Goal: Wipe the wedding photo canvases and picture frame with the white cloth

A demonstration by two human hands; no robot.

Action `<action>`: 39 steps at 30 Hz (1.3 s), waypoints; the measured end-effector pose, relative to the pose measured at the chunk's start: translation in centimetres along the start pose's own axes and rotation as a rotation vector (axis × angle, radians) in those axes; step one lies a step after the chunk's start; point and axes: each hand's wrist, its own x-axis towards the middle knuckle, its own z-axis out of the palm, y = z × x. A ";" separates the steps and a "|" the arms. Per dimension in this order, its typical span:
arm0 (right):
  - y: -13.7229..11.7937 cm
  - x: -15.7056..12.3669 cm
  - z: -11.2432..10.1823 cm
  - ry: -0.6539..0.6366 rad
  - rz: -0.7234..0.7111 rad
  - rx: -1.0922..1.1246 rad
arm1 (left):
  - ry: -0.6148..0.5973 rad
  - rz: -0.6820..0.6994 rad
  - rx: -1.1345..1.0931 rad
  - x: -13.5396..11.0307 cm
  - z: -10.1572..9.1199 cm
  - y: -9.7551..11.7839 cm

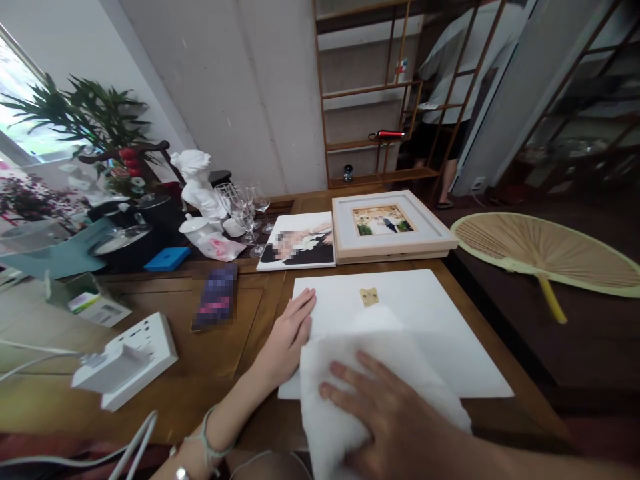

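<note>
A white rectangular panel (440, 347) lies flat on the wooden table, with a small brass-coloured metal plate (369, 297) near its far middle. My left hand (287, 337) rests along the panel's left edge, fingers stretched out and holding nothing. Over the near part of the panel spreads a white cloth (325, 373), possibly a paper towel, which hangs past the near edge. My right hand (380, 407) lies on top of it with fingers spread, slightly blurred; its thumb side is partly hidden.
Behind the panel lie a photo print (300, 243) and a framed picture (390, 227). Wine glasses (245, 217) and a white bust (197, 187) stand back left, a power strip (133, 363) nearer. A hand fan (540, 250) is at right. A person (470, 67) stands behind the shelf.
</note>
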 end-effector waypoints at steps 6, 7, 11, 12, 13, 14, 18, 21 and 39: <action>4.8 2.9 -2.0 -0.057 0.277 0.056 | 0.023 -0.019 -0.009 0.1 -0.2 0.5; 5.5 3.6 -2.0 -0.055 0.322 0.039 | 0.029 -0.030 -0.017 0.1 -0.2 0.6; 5.9 5.5 -1.1 -0.048 0.358 -0.044 | 0.100 -0.053 -0.089 0.1 -0.5 0.7; 5.3 5.7 -0.9 -0.039 0.336 -0.067 | 0.123 -0.053 -0.112 0.0 -0.6 0.7; 4.5 5.8 -0.8 -0.035 0.293 -0.085 | 0.144 -0.055 -0.133 -0.1 -0.6 0.6; 3.6 5.7 -0.7 -0.039 0.230 -0.095 | 0.162 -0.060 -0.149 -0.1 -0.7 0.6; 0.4 4.1 -0.3 -0.089 -0.067 -0.075 | 0.202 -0.079 -0.167 -0.3 -0.9 0.6; -0.6 2.3 -0.4 -0.083 -0.128 -0.060 | 0.188 -0.050 -0.112 -0.2 -0.7 0.6; 8.6 10.4 -5.7 0.068 0.090 -0.030 | 0.106 0.094 0.014 -0.1 0.1 0.2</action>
